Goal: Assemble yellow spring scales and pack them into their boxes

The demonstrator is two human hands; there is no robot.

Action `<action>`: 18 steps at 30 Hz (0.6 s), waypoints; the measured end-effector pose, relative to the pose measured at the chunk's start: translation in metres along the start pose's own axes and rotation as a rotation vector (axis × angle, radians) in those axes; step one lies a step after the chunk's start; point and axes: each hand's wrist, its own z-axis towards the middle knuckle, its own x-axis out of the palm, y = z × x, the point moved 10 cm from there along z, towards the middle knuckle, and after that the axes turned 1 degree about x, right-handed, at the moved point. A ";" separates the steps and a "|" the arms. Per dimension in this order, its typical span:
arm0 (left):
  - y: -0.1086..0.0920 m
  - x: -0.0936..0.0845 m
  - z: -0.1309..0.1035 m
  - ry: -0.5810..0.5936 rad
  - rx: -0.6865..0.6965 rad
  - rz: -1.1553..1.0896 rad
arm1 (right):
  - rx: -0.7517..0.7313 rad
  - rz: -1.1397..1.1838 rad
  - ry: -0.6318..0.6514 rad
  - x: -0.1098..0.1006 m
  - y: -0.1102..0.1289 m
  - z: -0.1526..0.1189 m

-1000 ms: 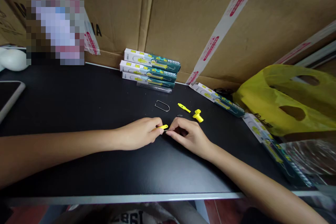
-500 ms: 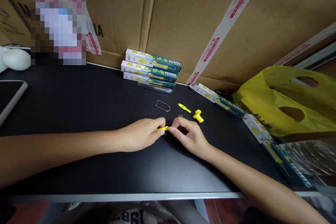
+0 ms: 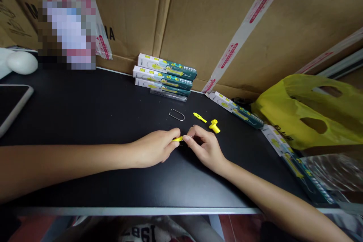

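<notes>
My left hand (image 3: 159,145) pinches a small yellow plastic part (image 3: 178,139) between thumb and fingers. Meeting it from the right, my right hand (image 3: 203,143) is closed in a pinch at the part's right end; a thin bit of metal shows at its fingertips, too small to name. Just beyond the hands lies a bent wire loop (image 3: 177,115). To its right are a slim yellow plastic piece (image 3: 200,117) and a thicker yellow cap-like piece (image 3: 214,126), both lying on the black tabletop (image 3: 113,189).
Several printed boxes (image 3: 163,77) are stacked at the back, with a clear plastic tube (image 3: 168,95) before them. More boxes (image 3: 234,109) line the right side beside a yellow plastic bag (image 3: 306,106). A phone-like device (image 3: 14,102) lies far left. Cardboard (image 3: 198,19) stands behind.
The view has shifted slightly. Both hands stay together at the yellow part, and the small spring seen beyond my right fingers is no longer visible.
</notes>
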 end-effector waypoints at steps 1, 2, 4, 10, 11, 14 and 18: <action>0.000 0.002 0.000 0.006 -0.002 -0.021 | -0.022 -0.023 -0.010 0.000 0.003 0.000; 0.001 0.003 -0.001 0.013 -0.006 -0.043 | -0.050 -0.052 -0.022 -0.001 0.006 -0.001; 0.001 0.006 -0.002 0.019 -0.019 -0.090 | -0.124 -0.120 -0.050 -0.001 0.014 -0.002; 0.004 0.009 -0.004 0.005 -0.059 -0.235 | -0.358 -0.299 -0.092 0.000 0.033 -0.009; 0.005 0.010 -0.004 0.010 -0.068 -0.259 | -0.390 -0.330 -0.097 0.000 0.034 -0.010; 0.004 0.011 -0.004 0.018 -0.067 -0.283 | -0.455 -0.392 -0.099 0.002 0.036 -0.014; -0.005 0.004 -0.007 -0.042 -0.005 -0.157 | -0.429 -0.303 -0.087 0.000 0.036 -0.014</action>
